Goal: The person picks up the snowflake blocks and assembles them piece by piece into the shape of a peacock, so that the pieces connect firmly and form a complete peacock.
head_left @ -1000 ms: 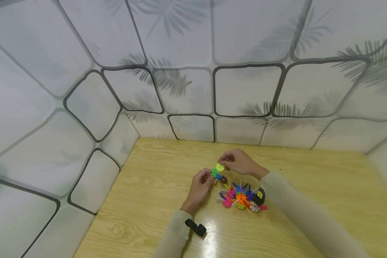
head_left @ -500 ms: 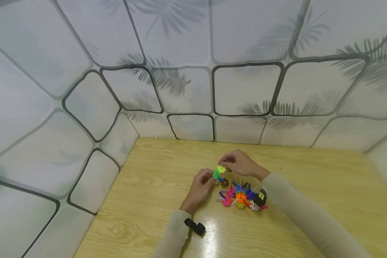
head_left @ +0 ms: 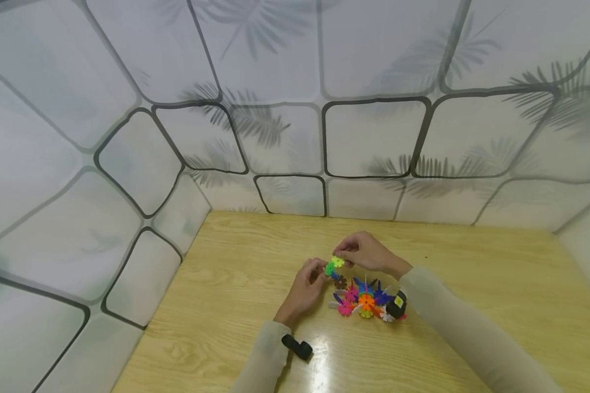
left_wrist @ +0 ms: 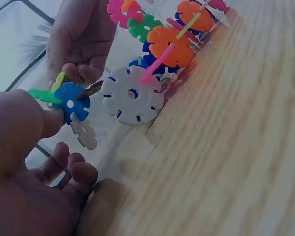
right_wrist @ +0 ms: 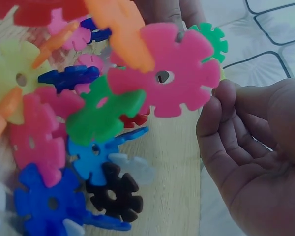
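My left hand (head_left: 306, 286) pinches a small cluster of notched plastic snowflake discs by its blue disc (left_wrist: 70, 103), between thumb and finger. A green disc (head_left: 329, 269), a white disc (left_wrist: 83, 132) and a brown disc (head_left: 341, 282) join this cluster. On the far side, my right hand (head_left: 369, 254) pinches a yellow disc (head_left: 337, 262), which meets the green one. Thumb and fingertips cover part of the yellow disc, so how deep it sits in the green one is hidden. In the right wrist view, my right hand (right_wrist: 258, 147) has its fingers curled together.
Just in front of the hands a larger build of interlocked snowflake discs (head_left: 366, 301), in several colours, stands on the wooden table (head_left: 216, 316). My right forearm passes along its right side. A patterned wall (head_left: 364, 199) borders the table's back edge.
The yellow disc and the small cluster have shifted slightly toward me and tilted. The right hand has come down a little with them; the left hand has barely moved.
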`<state>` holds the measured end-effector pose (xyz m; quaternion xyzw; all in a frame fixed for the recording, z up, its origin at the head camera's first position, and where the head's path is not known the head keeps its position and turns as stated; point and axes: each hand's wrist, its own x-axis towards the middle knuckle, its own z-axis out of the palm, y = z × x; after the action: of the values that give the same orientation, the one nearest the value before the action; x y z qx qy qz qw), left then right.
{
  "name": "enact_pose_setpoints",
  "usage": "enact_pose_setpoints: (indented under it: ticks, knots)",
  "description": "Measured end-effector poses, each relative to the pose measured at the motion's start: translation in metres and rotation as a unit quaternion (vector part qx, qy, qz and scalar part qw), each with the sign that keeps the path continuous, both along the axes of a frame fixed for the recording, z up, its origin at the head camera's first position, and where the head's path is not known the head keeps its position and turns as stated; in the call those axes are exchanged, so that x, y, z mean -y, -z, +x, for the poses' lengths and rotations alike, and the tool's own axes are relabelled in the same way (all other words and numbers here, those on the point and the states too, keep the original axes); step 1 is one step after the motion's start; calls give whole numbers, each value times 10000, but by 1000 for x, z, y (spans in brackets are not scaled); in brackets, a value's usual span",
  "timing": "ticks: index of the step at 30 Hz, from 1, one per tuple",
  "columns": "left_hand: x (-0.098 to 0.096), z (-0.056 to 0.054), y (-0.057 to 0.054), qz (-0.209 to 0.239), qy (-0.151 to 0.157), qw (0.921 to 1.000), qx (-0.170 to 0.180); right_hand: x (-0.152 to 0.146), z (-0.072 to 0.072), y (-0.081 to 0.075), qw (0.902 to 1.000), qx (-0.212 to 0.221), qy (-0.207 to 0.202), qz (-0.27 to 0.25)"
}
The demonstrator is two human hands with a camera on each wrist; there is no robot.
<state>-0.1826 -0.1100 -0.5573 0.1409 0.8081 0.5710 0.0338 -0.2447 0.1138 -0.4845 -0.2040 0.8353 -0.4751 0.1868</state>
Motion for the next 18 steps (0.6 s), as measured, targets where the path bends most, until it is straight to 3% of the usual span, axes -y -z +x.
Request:
enact_pose_setpoints:
  ticks: [9, 11, 16, 18]
  knots:
    - [-1, 0, 2, 54, 134, 9999, -81, 2, 1, -3, 9997, 176, 120, -80]
    - [-1, -2, 7, 68, 156, 9997, -159, 2, 0, -2, 9998, 163, 97, -102]
    - [2, -13, 36, 140, 256, 9990, -344, 2, 0, -3, 9997, 180, 58, -146]
    - [3, -15, 40, 164, 333, 9981, -490, 3, 1, -5, 9997, 189, 53, -133]
